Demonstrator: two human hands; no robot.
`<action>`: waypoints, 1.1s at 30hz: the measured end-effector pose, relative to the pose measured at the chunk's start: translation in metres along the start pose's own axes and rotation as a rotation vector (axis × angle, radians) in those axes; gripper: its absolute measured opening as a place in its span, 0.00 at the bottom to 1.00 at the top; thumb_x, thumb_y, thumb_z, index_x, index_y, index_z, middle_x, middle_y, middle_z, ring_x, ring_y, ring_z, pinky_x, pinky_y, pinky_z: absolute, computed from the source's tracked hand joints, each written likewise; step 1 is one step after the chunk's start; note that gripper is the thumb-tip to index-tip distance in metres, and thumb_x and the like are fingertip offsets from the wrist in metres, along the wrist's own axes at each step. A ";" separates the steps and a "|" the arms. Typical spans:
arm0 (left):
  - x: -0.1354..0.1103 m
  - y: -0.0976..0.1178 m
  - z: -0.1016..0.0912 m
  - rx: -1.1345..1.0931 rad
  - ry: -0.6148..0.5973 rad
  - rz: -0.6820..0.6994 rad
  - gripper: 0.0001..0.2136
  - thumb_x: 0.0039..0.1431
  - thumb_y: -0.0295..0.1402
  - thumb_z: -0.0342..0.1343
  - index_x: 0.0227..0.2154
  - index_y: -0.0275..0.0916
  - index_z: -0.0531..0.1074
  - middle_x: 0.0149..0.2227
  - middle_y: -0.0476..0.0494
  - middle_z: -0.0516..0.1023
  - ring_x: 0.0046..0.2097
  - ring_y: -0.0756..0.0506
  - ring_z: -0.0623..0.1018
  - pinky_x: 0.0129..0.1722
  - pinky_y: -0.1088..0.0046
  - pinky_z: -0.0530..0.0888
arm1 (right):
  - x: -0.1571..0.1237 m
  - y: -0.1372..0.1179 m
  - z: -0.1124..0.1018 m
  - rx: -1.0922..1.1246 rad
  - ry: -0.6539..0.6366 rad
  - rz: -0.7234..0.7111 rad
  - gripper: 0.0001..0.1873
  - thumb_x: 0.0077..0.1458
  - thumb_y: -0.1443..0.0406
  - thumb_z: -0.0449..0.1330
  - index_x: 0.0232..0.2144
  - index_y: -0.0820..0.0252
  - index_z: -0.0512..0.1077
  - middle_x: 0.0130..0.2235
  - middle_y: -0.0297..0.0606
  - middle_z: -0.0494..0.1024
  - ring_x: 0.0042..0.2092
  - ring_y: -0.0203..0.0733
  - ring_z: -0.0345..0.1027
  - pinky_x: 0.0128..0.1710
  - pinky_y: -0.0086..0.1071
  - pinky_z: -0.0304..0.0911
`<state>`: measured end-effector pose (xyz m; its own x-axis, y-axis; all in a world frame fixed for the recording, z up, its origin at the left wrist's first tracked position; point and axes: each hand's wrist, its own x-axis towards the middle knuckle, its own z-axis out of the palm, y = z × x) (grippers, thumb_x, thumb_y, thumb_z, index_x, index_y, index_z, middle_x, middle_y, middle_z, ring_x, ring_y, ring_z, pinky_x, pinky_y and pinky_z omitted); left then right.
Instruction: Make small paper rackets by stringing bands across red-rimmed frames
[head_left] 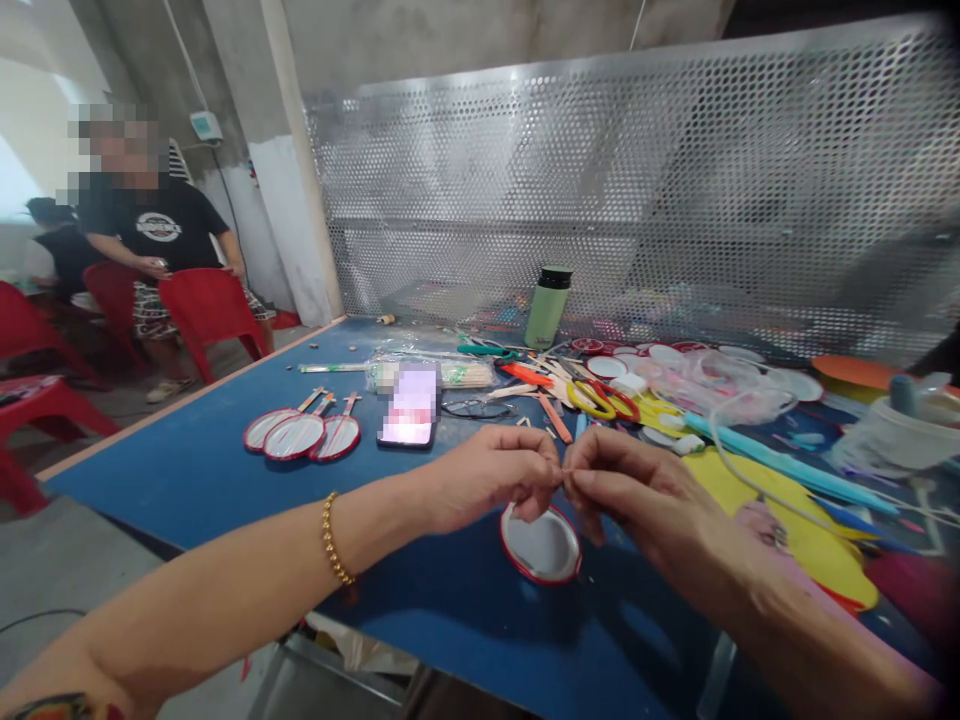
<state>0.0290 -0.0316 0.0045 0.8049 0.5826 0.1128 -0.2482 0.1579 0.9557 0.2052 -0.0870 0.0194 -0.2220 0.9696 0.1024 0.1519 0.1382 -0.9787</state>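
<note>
My left hand [491,478] and my right hand [634,490] meet fingertip to fingertip above the blue table [202,470]. Both are closed in a pinch on a tiny, thin piece between them that I cannot make out. A gold bead bracelet [334,540] sits on my left wrist. Directly below the hands lies a white disc with a red rim [541,547]. Three finished red-rimmed discs on wooden sticks [300,432] lie side by side to the left, beside a phone [410,403] with a lit screen.
Scissors with yellow and red handles [600,400], craft sticks, white discs, yellow foam sheet [780,510], a green flask [547,305] and a glue gun [757,455] crowd the right half. A perforated metal screen [637,190] backs the table. A person stands by red chairs [206,305] at left.
</note>
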 end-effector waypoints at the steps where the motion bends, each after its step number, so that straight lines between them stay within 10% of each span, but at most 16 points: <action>1: 0.000 0.001 0.000 -0.035 0.008 0.002 0.05 0.50 0.28 0.56 0.24 0.35 0.66 0.20 0.51 0.67 0.22 0.54 0.66 0.26 0.76 0.61 | 0.000 -0.001 -0.001 -0.070 -0.005 -0.031 0.09 0.53 0.61 0.61 0.25 0.59 0.69 0.23 0.30 0.68 0.24 0.31 0.60 0.23 0.25 0.57; 7: -0.001 0.006 -0.001 -0.213 -0.057 0.013 0.08 0.51 0.30 0.56 0.22 0.36 0.63 0.22 0.51 0.67 0.17 0.56 0.63 0.18 0.76 0.56 | -0.003 -0.007 -0.010 -0.197 -0.102 -0.076 0.13 0.56 0.57 0.62 0.27 0.59 0.72 0.22 0.30 0.65 0.25 0.32 0.56 0.25 0.26 0.53; 19: -0.002 0.011 0.009 0.112 0.119 0.040 0.07 0.55 0.32 0.59 0.31 0.36 0.66 0.21 0.57 0.62 0.17 0.58 0.58 0.17 0.79 0.53 | -0.005 -0.012 -0.011 0.515 -0.078 -0.201 0.10 0.54 0.62 0.62 0.22 0.58 0.72 0.23 0.32 0.69 0.27 0.35 0.66 0.38 0.34 0.67; 26: 0.000 0.002 0.002 0.029 0.034 0.078 0.13 0.54 0.39 0.63 0.34 0.36 0.67 0.23 0.52 0.68 0.20 0.55 0.66 0.20 0.78 0.61 | -0.010 0.000 -0.010 0.302 -0.251 0.015 0.07 0.56 0.62 0.64 0.36 0.57 0.80 0.27 0.36 0.79 0.24 0.34 0.72 0.29 0.29 0.67; 33: -0.003 0.011 0.003 0.392 0.111 0.076 0.15 0.57 0.41 0.59 0.40 0.35 0.69 0.31 0.47 0.72 0.29 0.52 0.70 0.28 0.75 0.66 | -0.011 -0.009 -0.017 0.072 -0.220 0.050 0.25 0.53 0.59 0.67 0.54 0.50 0.73 0.39 0.41 0.83 0.22 0.33 0.73 0.27 0.29 0.71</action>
<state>0.0259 -0.0338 0.0153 0.7241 0.6664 0.1779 -0.0639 -0.1920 0.9793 0.2230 -0.0953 0.0306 -0.4217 0.9065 0.0200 0.1007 0.0688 -0.9925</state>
